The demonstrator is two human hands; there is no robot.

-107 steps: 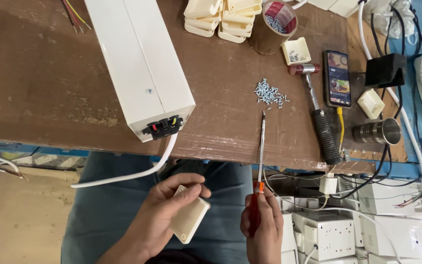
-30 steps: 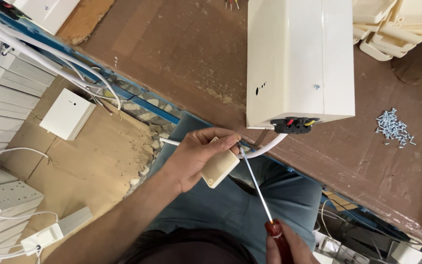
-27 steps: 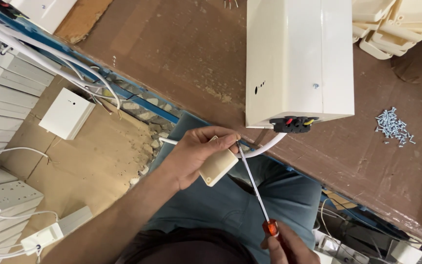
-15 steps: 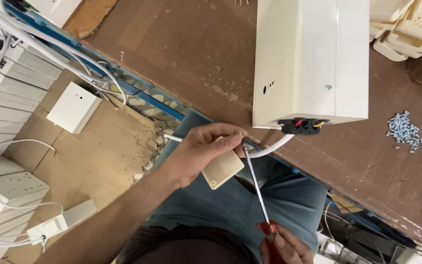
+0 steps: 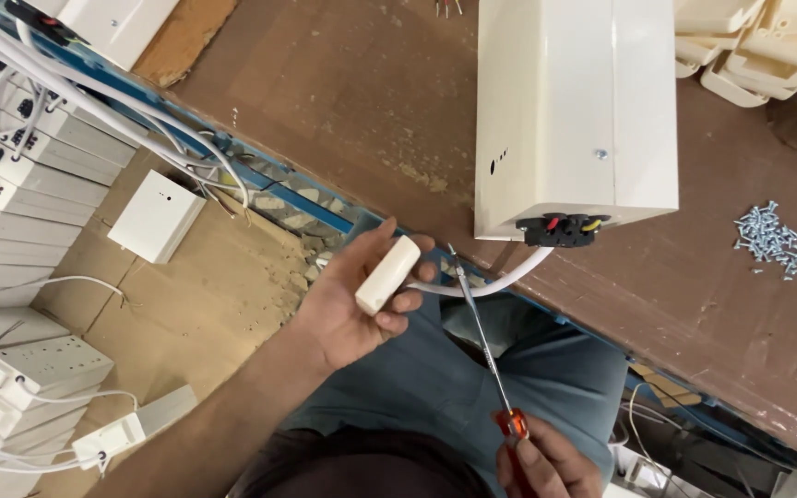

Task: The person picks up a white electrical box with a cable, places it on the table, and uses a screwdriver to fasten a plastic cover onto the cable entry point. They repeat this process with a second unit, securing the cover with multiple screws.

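My left hand (image 5: 352,304) holds a small cream plastic box (image 5: 386,274) just below the table edge. A white cable (image 5: 500,281) runs from the box up to the black terminal block (image 5: 565,228) at the near end of a long white enclosure (image 5: 574,111) lying on the brown table (image 5: 352,101). My right hand (image 5: 546,466) grips the orange handle of a screwdriver (image 5: 486,341), low in the view. Its thin shaft points up toward the box, with the tip close to my left fingertips.
A pile of small silver screws (image 5: 772,240) lies on the table at right. Cream plastic covers (image 5: 754,51) are stacked at the top right. On the floor at left stand rows of white socket boxes (image 5: 20,166), white cables and a white square box (image 5: 154,215).
The view has swung left since 3.6 s ago. My left hand has turned the cream box, which now shows its narrow side. The screwdriver tip stays beside the box.
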